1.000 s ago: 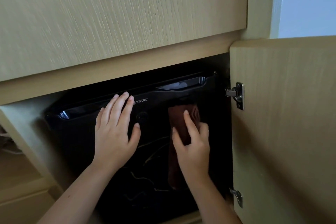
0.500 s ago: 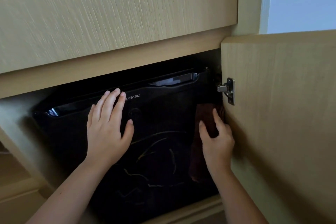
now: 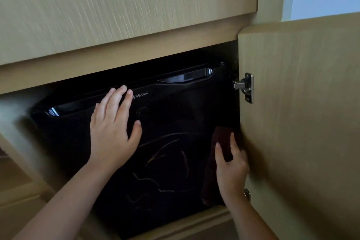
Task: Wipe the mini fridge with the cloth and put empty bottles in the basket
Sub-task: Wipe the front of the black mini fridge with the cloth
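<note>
A black mini fridge (image 3: 171, 115) with a glossy closed door sits inside a wooden cabinet niche. My left hand (image 3: 113, 132) lies flat with spread fingers on the upper middle of the fridge door, just below the top handle recess. My right hand (image 3: 230, 165) presses a dark red-brown cloth (image 3: 222, 138) against the right edge of the door with straight fingers; the cloth hangs down beneath the palm. No bottles or basket are in view.
The open cabinet door (image 3: 300, 115) stands close on the right, with a metal hinge (image 3: 246, 86) near the fridge's top corner. A wooden drawer front (image 3: 116, 9) overhangs above. The cabinet's lower rail (image 3: 185, 226) runs below the fridge.
My right hand has slid the cloth from the middle of the door to its right edge and then downward. The left hand stays flat on the door.
</note>
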